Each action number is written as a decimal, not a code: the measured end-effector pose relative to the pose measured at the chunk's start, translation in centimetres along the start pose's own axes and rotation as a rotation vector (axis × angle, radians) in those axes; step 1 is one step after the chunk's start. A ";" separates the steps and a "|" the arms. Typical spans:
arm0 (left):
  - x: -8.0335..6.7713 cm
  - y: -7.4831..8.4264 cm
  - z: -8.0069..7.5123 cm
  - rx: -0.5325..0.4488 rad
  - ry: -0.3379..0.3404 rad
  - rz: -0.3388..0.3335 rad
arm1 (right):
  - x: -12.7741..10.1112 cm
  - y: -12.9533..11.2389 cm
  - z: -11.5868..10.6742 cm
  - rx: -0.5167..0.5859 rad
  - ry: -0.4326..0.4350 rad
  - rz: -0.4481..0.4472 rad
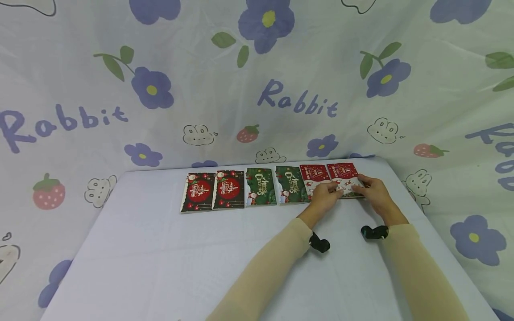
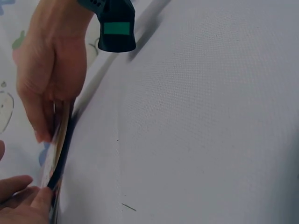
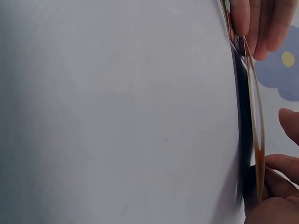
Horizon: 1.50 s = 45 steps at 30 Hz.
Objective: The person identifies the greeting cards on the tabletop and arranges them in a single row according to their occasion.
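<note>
Six Christmas cards lie side by side in a row near the table's far edge. Both hands are at the rightmost one, a red and white Christmas card point(image 1: 343, 171). My right hand point(image 1: 376, 196) grips its right side, thumb and fingers on either side of the edge. At its lower left corner, my left hand point(image 1: 324, 198) pinches the card, partly covering the neighbouring red card point(image 1: 314, 173). Seen edge-on in the right wrist view, the held card point(image 3: 256, 112) is lifted slightly off the cloth, its two layers a little apart.
Left of the red pair are two green cards point(image 1: 260, 187) point(image 1: 291, 185), then two dark cards with red circles point(image 1: 229, 189) point(image 1: 196, 192). A white cloth point(image 1: 160, 258) covers the table. A printed curtain point(image 1: 217, 89) hangs behind and at the sides.
</note>
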<state>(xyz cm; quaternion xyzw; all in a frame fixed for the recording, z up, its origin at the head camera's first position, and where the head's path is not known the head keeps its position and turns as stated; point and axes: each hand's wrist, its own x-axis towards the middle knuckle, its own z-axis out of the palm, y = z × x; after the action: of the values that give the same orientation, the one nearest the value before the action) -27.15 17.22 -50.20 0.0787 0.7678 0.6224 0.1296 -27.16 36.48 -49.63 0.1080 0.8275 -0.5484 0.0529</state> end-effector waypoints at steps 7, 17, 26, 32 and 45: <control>0.1 -0.1 0.0 0.001 -0.015 0.002 | -0.1 -0.1 -0.1 -0.031 -0.007 -0.001; -0.2 0.0 -0.1 -0.014 -0.022 0.003 | -0.1 0.1 0.1 -0.065 0.001 0.029; -0.1 -0.6 -0.5 -0.012 -0.030 0.030 | -0.1 -0.2 0.3 -0.026 -0.007 0.021; -0.3 -0.9 -0.9 -0.075 -0.014 0.054 | 0.1 -0.1 0.6 -0.022 -0.010 0.019; -2.4 0.3 -4.6 -0.212 0.013 0.143 | -1.4 -2.2 1.5 0.034 0.081 -0.030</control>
<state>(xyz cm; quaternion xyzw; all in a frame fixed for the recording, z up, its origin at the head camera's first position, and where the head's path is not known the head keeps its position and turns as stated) -26.28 12.29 -48.82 0.1151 0.6911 0.7081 0.0877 -26.31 34.12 -47.99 0.1189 0.8210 -0.5584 0.0093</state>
